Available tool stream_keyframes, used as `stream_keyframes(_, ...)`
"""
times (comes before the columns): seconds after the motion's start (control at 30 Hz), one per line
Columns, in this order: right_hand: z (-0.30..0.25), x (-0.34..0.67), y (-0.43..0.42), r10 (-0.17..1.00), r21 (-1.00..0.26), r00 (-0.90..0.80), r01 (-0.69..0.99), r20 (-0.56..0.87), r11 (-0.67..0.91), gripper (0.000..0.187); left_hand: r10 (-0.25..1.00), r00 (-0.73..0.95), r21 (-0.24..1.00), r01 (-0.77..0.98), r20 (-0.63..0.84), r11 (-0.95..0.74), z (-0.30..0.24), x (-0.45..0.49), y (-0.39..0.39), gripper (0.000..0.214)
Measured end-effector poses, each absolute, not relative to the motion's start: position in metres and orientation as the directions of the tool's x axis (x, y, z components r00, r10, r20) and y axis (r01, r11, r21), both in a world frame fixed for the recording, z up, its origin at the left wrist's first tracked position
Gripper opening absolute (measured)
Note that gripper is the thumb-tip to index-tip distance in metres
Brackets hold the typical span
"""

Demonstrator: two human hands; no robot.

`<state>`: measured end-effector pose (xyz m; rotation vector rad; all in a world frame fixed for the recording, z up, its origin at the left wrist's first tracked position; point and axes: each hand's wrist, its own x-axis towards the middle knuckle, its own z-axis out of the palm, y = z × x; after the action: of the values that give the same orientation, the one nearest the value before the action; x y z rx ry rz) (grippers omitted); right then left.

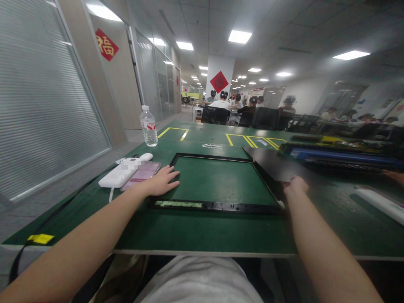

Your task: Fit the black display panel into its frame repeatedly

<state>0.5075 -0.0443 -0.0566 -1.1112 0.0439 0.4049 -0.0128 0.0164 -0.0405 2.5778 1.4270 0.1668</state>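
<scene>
A thin black rectangular frame [221, 207], like the bezel of a screen, lies flat on the green table, with a narrow green circuit strip [178, 204] along its near side. My left hand [162, 181] rests over the frame's left side with its fingers spread. To the right, my right hand [296, 185] is closed on the near edge of a dark flat panel [273, 162]. The panel is tilted and blurred, and it overlaps the frame's far right corner. My right fingertips are partly hidden by the panel.
A phone [143, 174], a white power strip [118, 172] and a water bottle [148, 126] stand left. Dark and blue parts [344, 155] lie at the right, near another person's hand [394, 176]. A white bar [380, 204] lies nearer. People sit beyond.
</scene>
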Motion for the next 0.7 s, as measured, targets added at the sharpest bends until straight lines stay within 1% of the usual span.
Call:
stream_keyframes(0.07, -0.0568, 0.5093, -0.0447, 0.273, -0.858, 0.922, -0.364, -0.275, 0.362, 0.038, 0.846, 0.533, 0.212, 0.826, 0.008, -0.522, -0.0409, -0.013, 0.0171, 0.076)
stream_keyframes(0.17, -0.0542, 0.5097, -0.0465, 0.246, -0.834, 0.901, -0.427, -0.358, 0.348, 0.042, 0.843, 0.538, 0.168, 0.832, -0.008, -0.529, -0.041, -0.012, 0.0177, 0.075)
stream_keyframes(0.3, -0.0508, 0.5096, -0.049, 0.308, -0.811, 0.874, -0.472, -0.376, 0.346, 0.04, 0.845, 0.534, 0.131, 0.84, -0.027, -0.527, -0.0394, -0.0104, 0.0165, 0.073)
stream_keyframes(0.53, -0.0512, 0.5116, -0.0491, 0.307, -0.79, 0.861, -0.499, -0.405, 0.357, 0.039, 0.847, 0.531, 0.167, 0.837, -0.017, -0.521, -0.037, -0.01, 0.0138, 0.073)
stream_keyframes(0.7, -0.0558, 0.5171, -0.046, 0.312, -0.79, 0.867, -0.488, -0.389, 0.37, 0.039, 0.851, 0.525, 0.197, 0.834, -0.001, -0.515, -0.0397, -0.0106, 0.0149, 0.074)
